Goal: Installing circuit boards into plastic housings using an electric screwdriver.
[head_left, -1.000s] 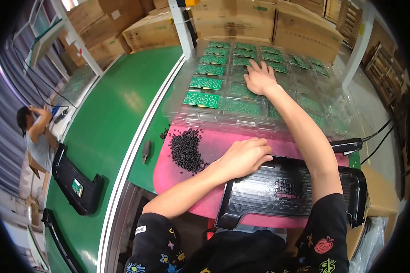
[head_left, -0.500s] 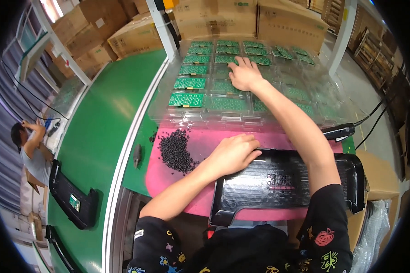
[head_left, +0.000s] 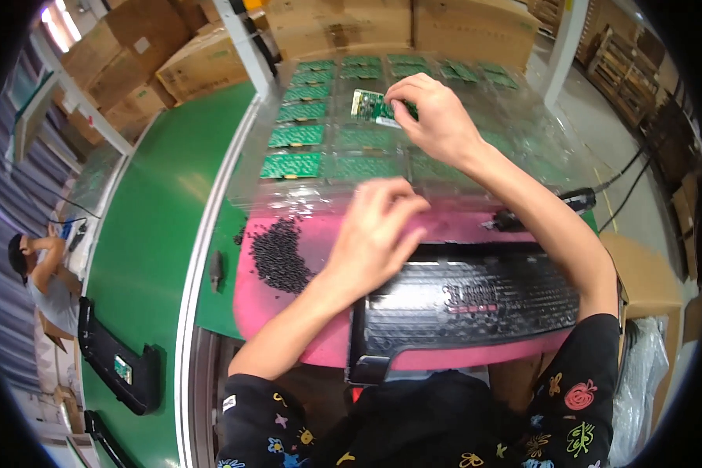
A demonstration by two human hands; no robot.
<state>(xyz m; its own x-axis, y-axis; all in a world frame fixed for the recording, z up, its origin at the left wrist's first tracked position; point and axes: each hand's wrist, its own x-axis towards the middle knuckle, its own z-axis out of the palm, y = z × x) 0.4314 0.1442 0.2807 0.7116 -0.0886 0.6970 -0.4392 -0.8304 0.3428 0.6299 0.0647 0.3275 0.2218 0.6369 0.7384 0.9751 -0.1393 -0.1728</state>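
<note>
Pinched in my right hand point(head_left: 437, 117) is a green circuit board point(head_left: 370, 106), lifted above the clear plastic tray point(head_left: 335, 191). Several more circuit boards point(head_left: 290, 165) lie in rows in that tray. My left hand point(head_left: 374, 230), smeared by motion, is raised above the near edge of the tray with its fingers apart and nothing in them. Below it lies a black plastic housing point(head_left: 413, 312), its ribbed inside facing up, on the pink mat point(head_left: 327, 343). My right forearm covers part of the housing's right end.
A heap of small black screws point(head_left: 279, 256) lies on the mat's left. A black electric screwdriver point(head_left: 542, 210) with a cable rests right of the tray. Left runs a green conveyor point(head_left: 152, 234) carrying another black housing point(head_left: 121, 359). A person point(head_left: 51, 273) sits beyond it. Cardboard boxes point(head_left: 343, 27) stand behind.
My right hand has picked a circuit board up from the tray and turned it. My left hand has come off the housing and risen. The view has shifted slightly.
</note>
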